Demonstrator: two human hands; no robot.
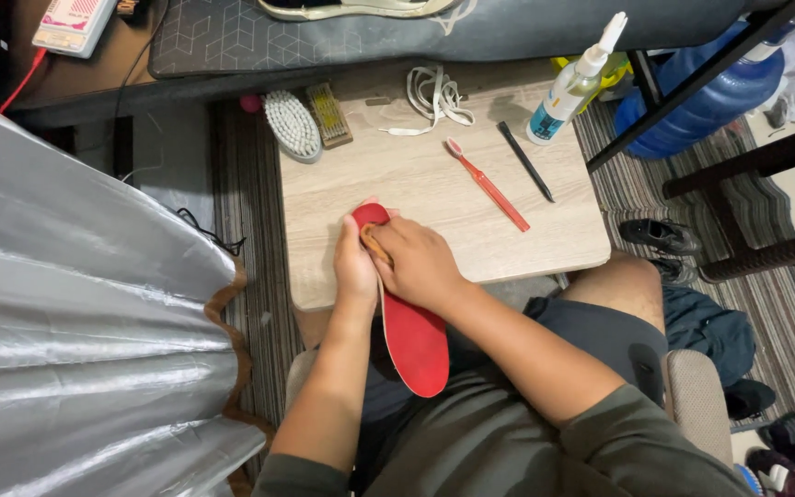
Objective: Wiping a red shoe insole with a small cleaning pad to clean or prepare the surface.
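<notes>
A red insole (pixel 413 342) is propped with its toe end on the front edge of the desk (pixel 434 193) and its heel over the lap, so it is braced for working. It is gripped by the left hand (pixel 354 269), while a small brown brush (pixel 375 245) is clenched in the right hand (pixel 420 265) against it. A red toothbrush (pixel 488 184), a white brush (pixel 292 125) and a spray bottle (pixel 570 88) are laid within reach.

Olive-green tee w/ short sleeves, dark grey shorts, bare forearms

Red insole (pixel 413 342), pale wood-grain table (pixel 416 184), red toothbrush (pixel 489 186), striped rug (pixel 784 313).
</notes>
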